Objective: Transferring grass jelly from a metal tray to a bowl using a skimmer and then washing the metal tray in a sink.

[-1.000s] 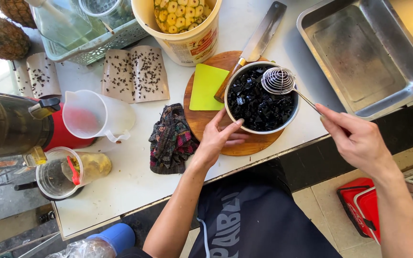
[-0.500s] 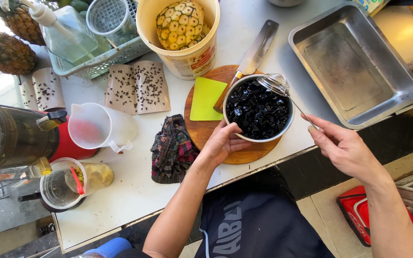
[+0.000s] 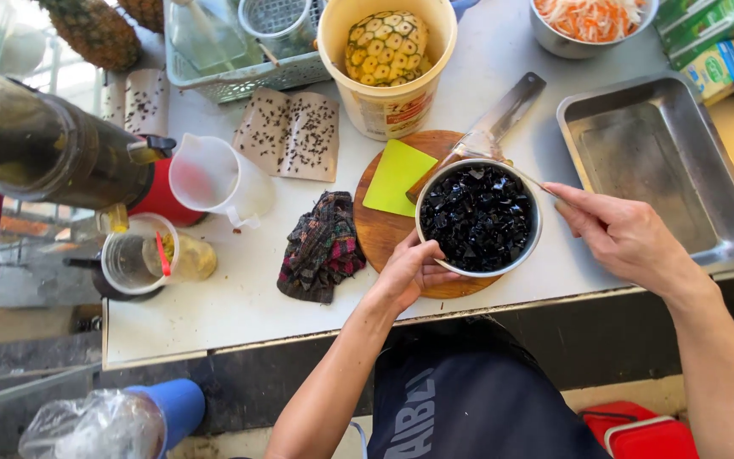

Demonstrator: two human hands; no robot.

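Right now the left hand (image 3: 408, 276) cups the near rim of a round metal bowl (image 3: 479, 219) heaped with glossy black jelly cubes, fingers curled against its wall at about seven o'clock. That bowl sits on a round wooden board (image 3: 384, 229), beside a green plastic scraper (image 3: 397, 176) lying at ten o'clock from it. From the right hand (image 3: 626, 234) the bowl lies at nine o'clock, just beside; this hand pinches a thin metal handle (image 3: 545, 185) between thumb and fingertips, closed tight on it. The handle's long axis runs from the hand toward ten o'clock, over the bowl's far rim; its working end is hard to make out. The left hand is the nearer one, touching the bowl. An empty steel tray (image 3: 664, 170) rests at one o'clock from the right hand, and a plaid cloth (image 3: 323, 246) at nine o'clock from the left
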